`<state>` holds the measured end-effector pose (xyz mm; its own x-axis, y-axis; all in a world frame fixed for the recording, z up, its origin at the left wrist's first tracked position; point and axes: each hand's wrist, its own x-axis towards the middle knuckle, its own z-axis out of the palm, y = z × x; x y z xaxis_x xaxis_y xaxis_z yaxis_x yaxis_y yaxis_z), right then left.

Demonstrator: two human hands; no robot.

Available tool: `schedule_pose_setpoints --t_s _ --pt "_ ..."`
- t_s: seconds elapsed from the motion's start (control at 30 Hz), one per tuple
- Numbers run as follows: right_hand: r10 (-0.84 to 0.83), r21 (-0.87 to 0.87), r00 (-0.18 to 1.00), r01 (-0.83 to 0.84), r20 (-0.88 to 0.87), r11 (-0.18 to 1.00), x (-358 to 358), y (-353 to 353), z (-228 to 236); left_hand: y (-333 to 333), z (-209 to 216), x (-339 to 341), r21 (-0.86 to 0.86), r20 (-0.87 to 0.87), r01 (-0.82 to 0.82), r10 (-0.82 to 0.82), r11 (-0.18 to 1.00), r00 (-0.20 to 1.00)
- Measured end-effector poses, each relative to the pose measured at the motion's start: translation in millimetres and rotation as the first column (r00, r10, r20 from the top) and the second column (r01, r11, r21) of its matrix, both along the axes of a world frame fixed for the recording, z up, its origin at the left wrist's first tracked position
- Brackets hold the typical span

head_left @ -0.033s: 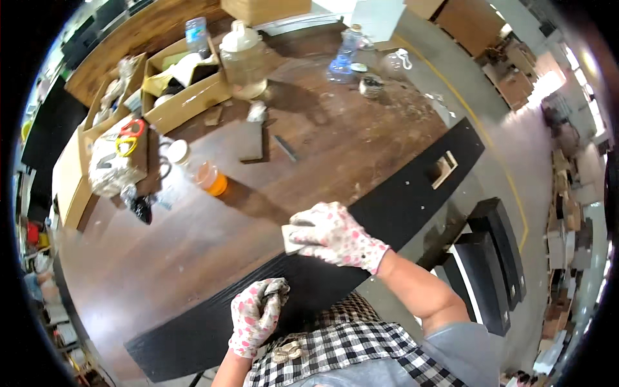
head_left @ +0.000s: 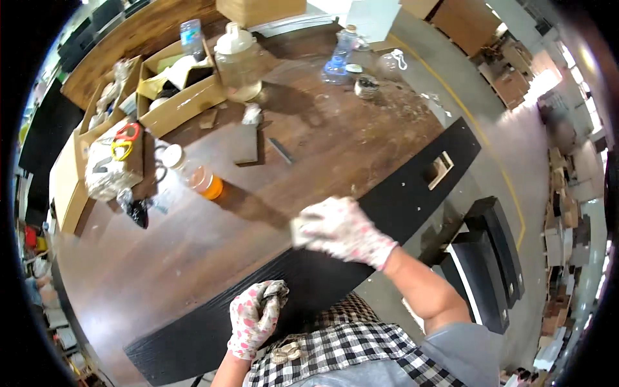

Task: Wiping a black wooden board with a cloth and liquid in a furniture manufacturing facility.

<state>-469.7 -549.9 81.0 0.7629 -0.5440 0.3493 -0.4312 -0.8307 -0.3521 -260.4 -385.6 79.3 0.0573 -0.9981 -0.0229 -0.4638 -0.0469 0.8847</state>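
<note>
A long black board [head_left: 412,200] lies slantwise along the table's near edge, with a rectangular cut-out toward its far right end. Over its middle is my right hand [head_left: 342,235], in a white glove with pink spots, smeared by motion. Its fingers are closed on a small pale block [head_left: 297,233] at the board's far edge. My left hand [head_left: 256,316], in a matching glove, rests closed on the near part of the board. Its fingertips look dark and smudged, and whatever they may hold cannot be made out.
On the brown table [head_left: 213,251] stand a jar of orange liquid [head_left: 206,183], a large clear jug [head_left: 237,64] and a blue-tinted bottle [head_left: 340,58]. Scissors [head_left: 122,149] lie on a wrapped bundle beside cardboard boxes [head_left: 184,97]. Black panels [head_left: 485,271] stand at the right.
My right hand has moved slightly up and to the right along the board with the pale block. My left hand stays in place. The view has shifted a little.
</note>
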Motion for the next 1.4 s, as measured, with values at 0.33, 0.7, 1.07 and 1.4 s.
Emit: schedule_pose_setpoints --t_s 0.33,0.7,1.07,1.4 --pt "-0.123 0.032 0.992 0.124 -0.029 0.992 -61 -29 0 -51 4 -54 0.077 -0.05 0.246 -0.243 0.966 0.969" --pt "-0.327 -0.124 0.943 0.317 -0.064 0.94 -245 -148 -1 -133 0 -209 -0.037 -0.045 0.146 -0.148 0.989 0.988" --pt "-0.505 -0.191 0.853 0.478 -0.129 0.857 -398 -249 -3 -162 -28 -281 -0.117 -0.101 -0.133 0.121 0.984 0.988" --pt "-0.238 -0.025 0.963 0.236 -0.131 0.971 -363 -228 -9 -170 -35 -292 -0.125 -0.032 -0.246 0.244 0.961 0.969"
